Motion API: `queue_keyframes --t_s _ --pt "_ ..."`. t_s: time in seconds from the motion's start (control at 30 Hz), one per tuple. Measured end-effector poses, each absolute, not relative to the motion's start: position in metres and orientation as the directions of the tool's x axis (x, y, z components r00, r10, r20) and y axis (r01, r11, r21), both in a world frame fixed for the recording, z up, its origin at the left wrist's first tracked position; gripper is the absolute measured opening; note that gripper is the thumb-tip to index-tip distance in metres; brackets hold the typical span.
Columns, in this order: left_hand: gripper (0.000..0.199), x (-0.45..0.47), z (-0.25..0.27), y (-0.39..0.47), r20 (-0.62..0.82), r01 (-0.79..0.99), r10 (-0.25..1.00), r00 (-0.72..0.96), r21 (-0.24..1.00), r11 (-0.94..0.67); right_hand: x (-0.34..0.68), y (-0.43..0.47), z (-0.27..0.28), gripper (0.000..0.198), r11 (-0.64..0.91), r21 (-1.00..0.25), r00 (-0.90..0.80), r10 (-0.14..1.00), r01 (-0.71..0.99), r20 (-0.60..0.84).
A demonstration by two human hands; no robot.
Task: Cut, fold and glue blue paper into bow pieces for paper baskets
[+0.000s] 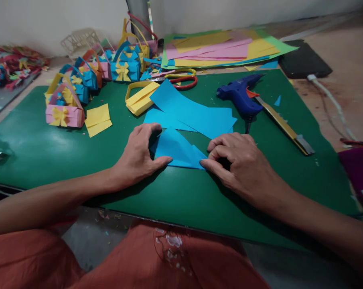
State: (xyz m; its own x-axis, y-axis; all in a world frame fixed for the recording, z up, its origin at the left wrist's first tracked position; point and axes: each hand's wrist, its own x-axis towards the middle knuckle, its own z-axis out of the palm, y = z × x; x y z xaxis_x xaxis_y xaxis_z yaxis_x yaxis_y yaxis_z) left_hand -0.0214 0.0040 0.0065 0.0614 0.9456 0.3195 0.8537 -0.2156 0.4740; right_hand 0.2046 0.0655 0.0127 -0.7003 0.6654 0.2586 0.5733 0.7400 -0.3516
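A folded piece of blue paper [178, 150] lies on the green mat, one corner pointing away from me. At its left side my left hand [142, 150] curves around the edge, thumb on the near fold and fingers behind. My right hand [234, 156] pinches the paper's right corner between thumb and fingers. Just beyond, more blue paper sheets [199, 110] overlap one another. A small yellow paper basket [142, 98] with a handle rests on its side behind my left hand, and a creased yellow paper square [98, 119] is to its left.
Scissors [187, 81] and a blue glue gun [241, 94] lie farther back, with a yellow cutter knife [285, 126] at right. Several finished paper baskets [65, 110] stand at back left. Stacked coloured sheets [217, 48] and a black phone [304, 60] sit behind the green mat [63, 160].
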Motion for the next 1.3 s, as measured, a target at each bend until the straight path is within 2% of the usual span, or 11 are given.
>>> queue_keyframes --t_s 0.07,0.1,0.2,0.3,0.43,0.67,0.8,0.93,1.13,1.3 --pt "0.074 -0.022 0.005 0.003 0.369 0.86 0.92 0.133 0.418 -0.293 0.205 0.065 0.012 0.023 0.743 -0.346 -0.701 0.663 0.574 0.262" --pt "0.074 -0.023 0.005 0.002 0.389 0.862 0.9 0.196 0.37 -0.347 0.205 0.065 0.012 0.022 0.744 -0.343 -0.702 0.662 0.574 0.262" --pt "0.048 -0.023 0.003 0.002 0.41 0.848 0.831 0.375 0.21 -0.487 0.205 0.065 0.013 0.022 0.743 -0.342 -0.704 0.663 0.575 0.256" --pt "0.031 -0.024 0.001 0.003 0.405 0.793 0.765 0.501 0.141 -0.593 0.205 0.065 0.015 0.023 0.726 -0.358 -0.698 0.678 0.587 0.231" --pt "0.028 -0.027 -0.002 0.007 0.357 0.742 0.74 0.57 0.163 -0.651 0.206 0.065 0.021 0.02 0.697 -0.397 -0.711 0.689 0.597 0.142" --pt "0.026 -0.029 -0.001 0.012 0.366 0.688 0.711 0.601 0.215 -0.693 0.21 0.072 0.031 0.023 0.675 -0.484 -0.759 0.651 0.557 0.033" --pt "0.026 -0.031 -0.002 0.014 0.372 0.668 0.694 0.616 0.219 -0.711 0.214 0.079 0.034 0.027 0.668 -0.548 -0.793 0.61 0.503 0.016" --pt "0.027 -0.032 -0.003 0.015 0.354 0.659 0.688 0.633 0.219 -0.72 0.213 0.083 0.033 0.026 0.637 -0.585 -0.778 0.628 0.503 0.015" --pt "0.029 -0.031 -0.002 0.015 0.33 0.644 0.679 0.656 0.225 -0.731 0.208 0.08 0.027 0.028 0.639 -0.562 -0.751 0.659 0.526 0.046" --pt "0.041 -0.028 -0.001 0.014 0.254 0.647 0.669 0.699 0.175 -0.742 0.208 0.077 0.027 0.024 0.658 -0.525 -0.754 0.655 0.54 0.046"
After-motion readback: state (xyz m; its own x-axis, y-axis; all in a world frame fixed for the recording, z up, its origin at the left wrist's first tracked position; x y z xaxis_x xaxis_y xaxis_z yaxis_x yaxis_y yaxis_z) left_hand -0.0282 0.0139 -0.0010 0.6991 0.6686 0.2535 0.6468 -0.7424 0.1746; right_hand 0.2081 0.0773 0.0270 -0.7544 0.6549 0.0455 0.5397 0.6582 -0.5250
